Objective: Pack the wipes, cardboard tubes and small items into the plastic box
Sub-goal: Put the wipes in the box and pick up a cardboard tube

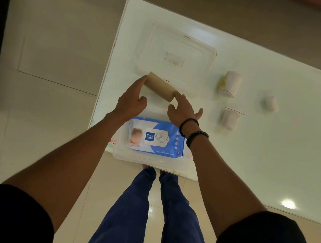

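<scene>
The white table (253,145) runs from the near edge to the far right. At its near edge sits the clear plastic box (150,160), with 1 blue pack of wet wipes (156,139) lying flat inside. Beyond it, the clear lid (178,53) rests on the far left of the table. The left hand (131,100) and right hand (184,109) clamp 1 brown cardboard tube (161,86) by its ends, above the box's far side. 3 small white rolls (230,83) lie right.
</scene>
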